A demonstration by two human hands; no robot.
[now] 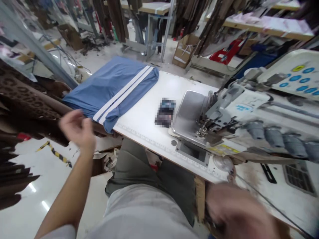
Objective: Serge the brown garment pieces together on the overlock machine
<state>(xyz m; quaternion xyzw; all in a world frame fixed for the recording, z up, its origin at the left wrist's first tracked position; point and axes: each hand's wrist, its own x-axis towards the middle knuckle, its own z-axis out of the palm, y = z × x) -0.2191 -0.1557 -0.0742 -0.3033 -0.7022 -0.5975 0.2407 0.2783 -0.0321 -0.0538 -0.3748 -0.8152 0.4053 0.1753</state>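
My left hand [79, 130] is raised in the air beside the front left corner of the table, its fingers loosely curled and apart, holding nothing. Blue fabric with two white stripes [107, 83] lies folded on the table's left end, just beyond that hand. At the lower right, my right hand [239, 209] is heavily smeared by motion near the table's front edge, so its fingers cannot be made out. A sewing machine [236, 106] with a metal plate stands on the right half of the white table [139, 122]. A pixelated item [165, 113] lies left of the plate.
Brown and leopard-print cloth [30, 89] hangs at the left, beside a slanted metal post [42, 43]. Beyond the table are a cardboard box [185, 51], a red object [226, 52] and more worktables. A thin cable crosses the table's lower right.
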